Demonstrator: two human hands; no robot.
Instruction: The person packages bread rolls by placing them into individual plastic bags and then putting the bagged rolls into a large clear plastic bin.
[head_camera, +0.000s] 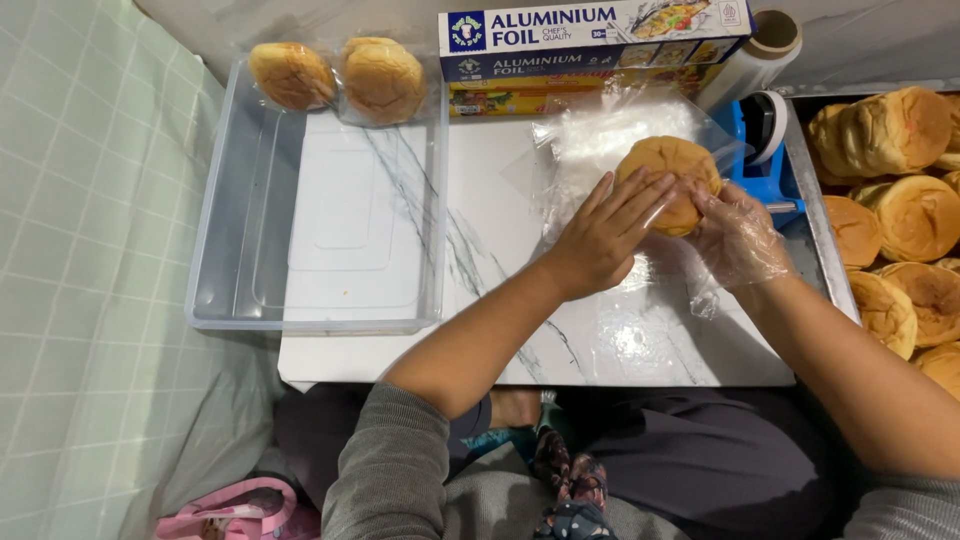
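The grip of the left hand is spread flat, fingers extended, pressed onto the near-left side of a round bun rather than closed around it. The right hand, seen through a clear film, is cupped against the bun's right edge at about 4 o'clock, its fingers bent on the plastic wrap; whether the film is a glove or part of the wrap cannot be told with certainty. The bun is lying on the sheet of plastic wrap, which is spread over the white marbled counter toward 1 o'clock of its surface.

At 9 o'clock of the bun, a clear plastic tub is standing on the counter's left end, and two wrapped buns are resting at its far rim, side by side. At 12 o'clock, a long foil box is lying across the counter's far edge, with a roll of cling film just to its right. A blue tape dispenser is set at 3 o'clock of the bun, and beyond it a tray of unwrapped buns is stacked closely.
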